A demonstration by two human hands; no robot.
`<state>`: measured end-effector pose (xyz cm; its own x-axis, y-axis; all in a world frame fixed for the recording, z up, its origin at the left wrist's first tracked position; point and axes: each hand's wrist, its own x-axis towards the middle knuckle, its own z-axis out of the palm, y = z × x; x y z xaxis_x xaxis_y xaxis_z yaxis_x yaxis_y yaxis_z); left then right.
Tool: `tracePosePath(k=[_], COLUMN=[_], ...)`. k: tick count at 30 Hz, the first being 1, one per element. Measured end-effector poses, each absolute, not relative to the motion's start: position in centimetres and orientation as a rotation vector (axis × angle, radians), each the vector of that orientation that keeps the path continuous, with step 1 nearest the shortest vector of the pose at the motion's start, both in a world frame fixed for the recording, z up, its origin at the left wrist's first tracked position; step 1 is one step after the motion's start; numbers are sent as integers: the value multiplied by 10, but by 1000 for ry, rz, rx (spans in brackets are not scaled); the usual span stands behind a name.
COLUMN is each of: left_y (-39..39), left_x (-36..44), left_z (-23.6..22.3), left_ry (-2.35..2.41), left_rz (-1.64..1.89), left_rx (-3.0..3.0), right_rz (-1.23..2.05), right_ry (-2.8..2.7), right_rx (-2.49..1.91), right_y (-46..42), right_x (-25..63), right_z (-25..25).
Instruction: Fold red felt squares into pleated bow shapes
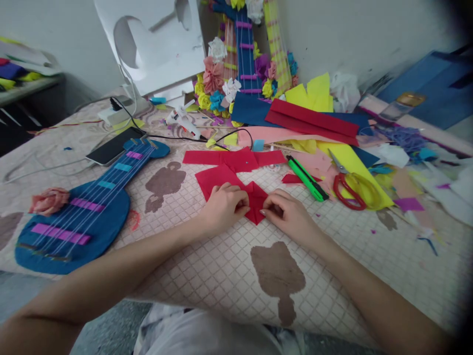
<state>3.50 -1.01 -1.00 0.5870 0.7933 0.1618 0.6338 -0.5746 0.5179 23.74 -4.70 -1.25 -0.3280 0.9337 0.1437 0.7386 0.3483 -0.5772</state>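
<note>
Between my two hands lies a folded piece of red paper (255, 209), its lower point toward me. My left hand (226, 207) pinches its left edge, fingers curled. On the opposite side my right hand (286, 212) grips the right edge between thumb and fingertips. Just beyond, a red paper square (209, 181) lies partly under my left hand. Red paper strips (201, 157) and another red piece (242, 160) rest behind it. A green utility knife (306, 178) is to the right of my right hand, with scissors (347, 190) further right.
A blue paper guitar (79, 222) with a pink paper rose (49, 201) lies at left, near a dark phone (114, 146). Behind are a glue gun (185, 123), a power strip (123, 112) and paper flowers (213, 74). Coloured paper scraps (408, 204) cover the right side.
</note>
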Motion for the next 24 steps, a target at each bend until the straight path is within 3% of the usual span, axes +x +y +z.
tracePosePath(k=[24], left_y=[-14], left_x=[42], left_z=[-10], left_ry=[1181], left_rz=[508], left_rx=[2408], right_rz=[418], right_ry=[-2153], right_rx=[-1551], right_y=[-52], right_x=[229], right_z=[-16])
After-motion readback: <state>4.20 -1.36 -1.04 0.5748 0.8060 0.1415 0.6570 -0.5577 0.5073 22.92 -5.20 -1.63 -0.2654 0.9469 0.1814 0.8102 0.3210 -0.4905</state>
